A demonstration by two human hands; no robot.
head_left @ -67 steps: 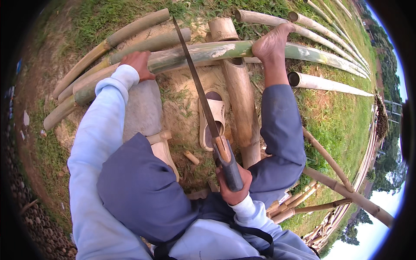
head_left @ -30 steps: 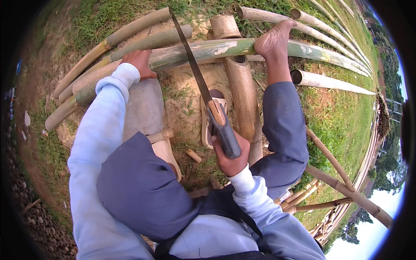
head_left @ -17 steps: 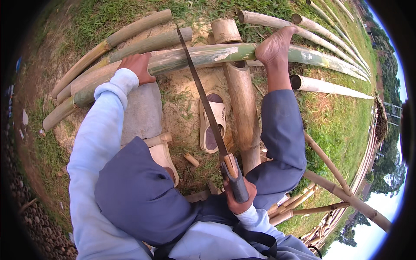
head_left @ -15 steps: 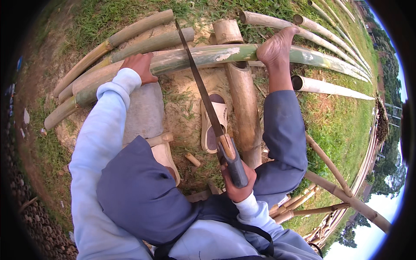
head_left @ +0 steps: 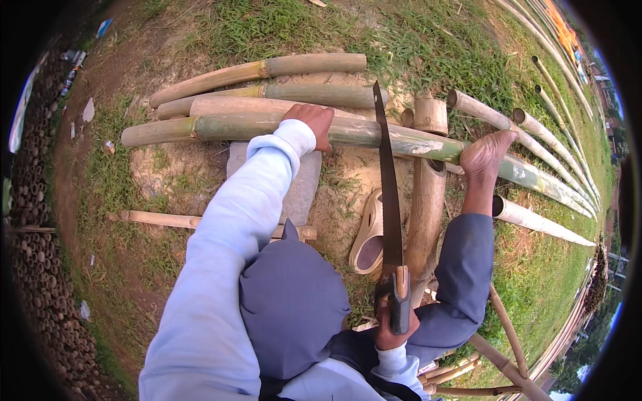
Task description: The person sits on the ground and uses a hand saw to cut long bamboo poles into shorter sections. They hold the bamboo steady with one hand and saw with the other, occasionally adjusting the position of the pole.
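Everything has slid rightward in view: the dark, long-bladed steel saw (head_left: 390,184), clasped in the right hand (head_left: 390,338), crosses the round, mottled-green bamboo pole (head_left: 421,144), long axis left-to-right, just right of the left hand (head_left: 313,123) clamped over it.

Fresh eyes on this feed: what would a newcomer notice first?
Likely the dark saw just right of centre, held in the right hand, its blade crossing a greenish bamboo pole. Next, on that pole, the bare foot right of the blade and the left hand left of it.
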